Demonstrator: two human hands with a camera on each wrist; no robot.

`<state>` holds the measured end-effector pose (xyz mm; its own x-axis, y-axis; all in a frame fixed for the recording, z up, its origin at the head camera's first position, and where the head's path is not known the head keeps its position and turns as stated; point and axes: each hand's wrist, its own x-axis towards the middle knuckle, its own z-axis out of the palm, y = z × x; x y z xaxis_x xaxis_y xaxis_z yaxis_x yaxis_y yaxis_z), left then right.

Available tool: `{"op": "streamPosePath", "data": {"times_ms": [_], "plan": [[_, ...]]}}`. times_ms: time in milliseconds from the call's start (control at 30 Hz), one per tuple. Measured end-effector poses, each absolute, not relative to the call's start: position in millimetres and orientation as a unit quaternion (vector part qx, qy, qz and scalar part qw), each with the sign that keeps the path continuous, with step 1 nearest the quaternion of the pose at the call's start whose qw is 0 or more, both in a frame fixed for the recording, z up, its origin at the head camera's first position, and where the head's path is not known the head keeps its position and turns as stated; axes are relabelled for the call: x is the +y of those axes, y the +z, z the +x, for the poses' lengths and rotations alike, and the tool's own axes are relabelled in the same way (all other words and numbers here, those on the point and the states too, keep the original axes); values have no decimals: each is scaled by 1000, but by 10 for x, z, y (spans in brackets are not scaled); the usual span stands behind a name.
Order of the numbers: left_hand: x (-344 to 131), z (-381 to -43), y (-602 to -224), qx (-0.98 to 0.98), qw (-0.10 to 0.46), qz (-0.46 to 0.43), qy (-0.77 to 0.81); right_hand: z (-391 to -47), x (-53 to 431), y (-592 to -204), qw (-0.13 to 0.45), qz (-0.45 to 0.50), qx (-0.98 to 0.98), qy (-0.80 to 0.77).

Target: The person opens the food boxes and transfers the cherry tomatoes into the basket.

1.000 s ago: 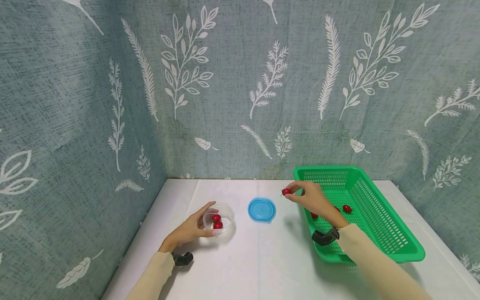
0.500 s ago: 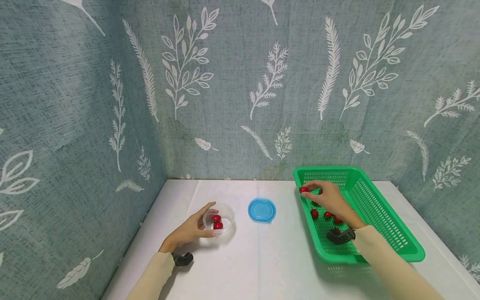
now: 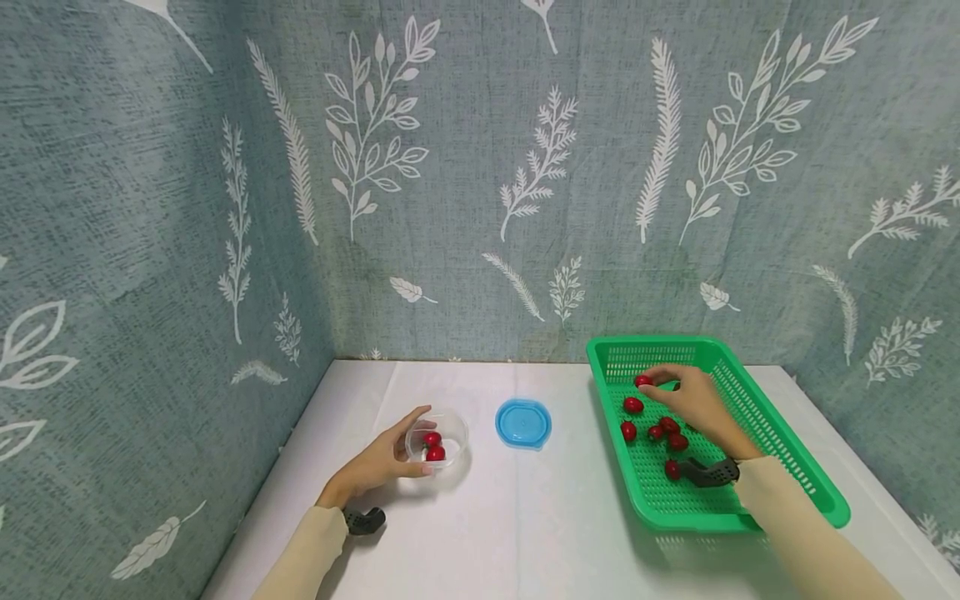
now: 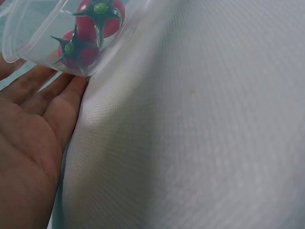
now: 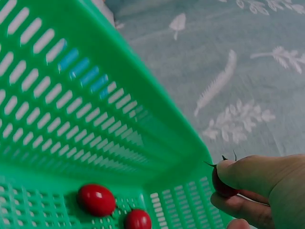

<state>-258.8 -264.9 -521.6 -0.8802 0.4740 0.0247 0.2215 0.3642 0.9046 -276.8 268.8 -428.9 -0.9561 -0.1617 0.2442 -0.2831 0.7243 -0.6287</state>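
My left hand (image 3: 378, 461) holds a small clear plastic tub (image 3: 459, 427) standing on the white cloth, thumb at the near side and fingers at the far side. Inside it lie red cherry tomatoes (image 4: 100, 21) with green star-shaped tops. Over the left back part of a green slotted basket (image 3: 637, 502), my right hand (image 3: 693, 404) pinches a cherry tomato (image 5: 222, 183) between thumb and fingertips, its thin green leaves poking out. Several more cherry tomatoes (image 3: 633, 405) are spread on the basket floor below, partly covered by the hand and wrist strap.
A blue lid (image 3: 523, 423) lies flat on the white-covered table (image 3: 517, 525), between the tub and the basket. Grey-green leaf-patterned fabric (image 3: 465, 183) hangs behind and along the sides of the table.
My right hand has moved right with the tomato, from left of the basket across its rim to over its inside. More tomatoes show below. The left hand and tub stay put.
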Motion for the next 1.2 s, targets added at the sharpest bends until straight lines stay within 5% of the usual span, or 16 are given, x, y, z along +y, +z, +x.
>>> {"op": "streamPosePath", "data": {"times_ms": [1200], "plan": [[-2666,-2611,-5268,805,132,213,538,-2741,3100,-4437,65,49,-941,330]]}}
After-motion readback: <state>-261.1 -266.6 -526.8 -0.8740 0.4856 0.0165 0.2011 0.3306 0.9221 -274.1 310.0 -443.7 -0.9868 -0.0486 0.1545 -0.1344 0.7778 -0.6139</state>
